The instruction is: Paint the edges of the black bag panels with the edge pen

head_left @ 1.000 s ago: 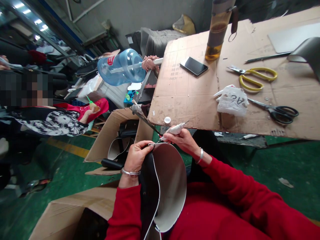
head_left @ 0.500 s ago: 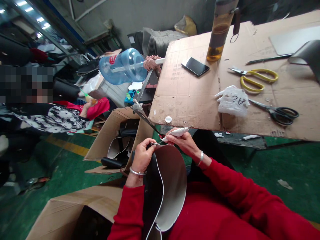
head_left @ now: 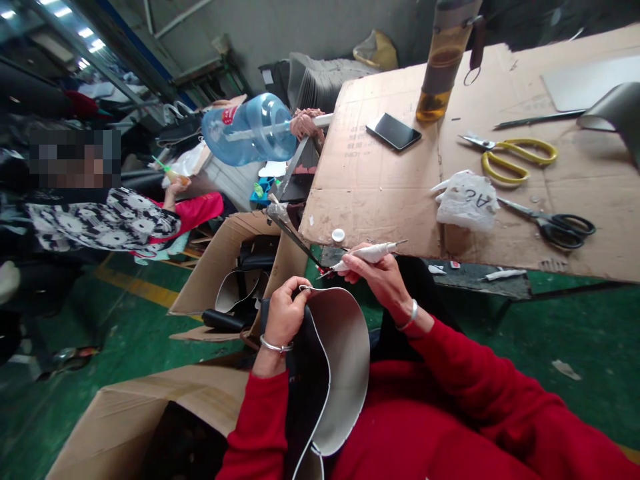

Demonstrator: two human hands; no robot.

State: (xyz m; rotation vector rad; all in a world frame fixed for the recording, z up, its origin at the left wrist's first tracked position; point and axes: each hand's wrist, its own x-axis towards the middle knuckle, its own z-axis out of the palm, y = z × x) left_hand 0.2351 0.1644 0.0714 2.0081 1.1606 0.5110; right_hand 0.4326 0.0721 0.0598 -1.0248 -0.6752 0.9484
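Observation:
My left hand (head_left: 284, 311) is closed around the top edge of a curved grey sheet piece (head_left: 337, 373) with a black backing and a white rim, held upright over my lap. My right hand (head_left: 379, 276) is closed on a white pen-shaped tool (head_left: 367, 255), its tip pointing down-left, just above the sheet's top edge. Both arms wear red sleeves and silver bangles.
A cardboard-covered table (head_left: 380, 193) ahead holds a phone (head_left: 393, 131), a bottle (head_left: 443, 67), yellow scissors (head_left: 515, 160), black scissors (head_left: 557, 227), a plastic bag (head_left: 466, 199) and a small white cap (head_left: 339, 235). Open cardboard boxes (head_left: 225, 273) sit at left. A seated person (head_left: 115, 220) is at far left, near a blue water jug (head_left: 247, 130).
My right hand has lifted the tool up and to the right, off the sheet's edge. My left hand has shifted slightly right with the sheet.

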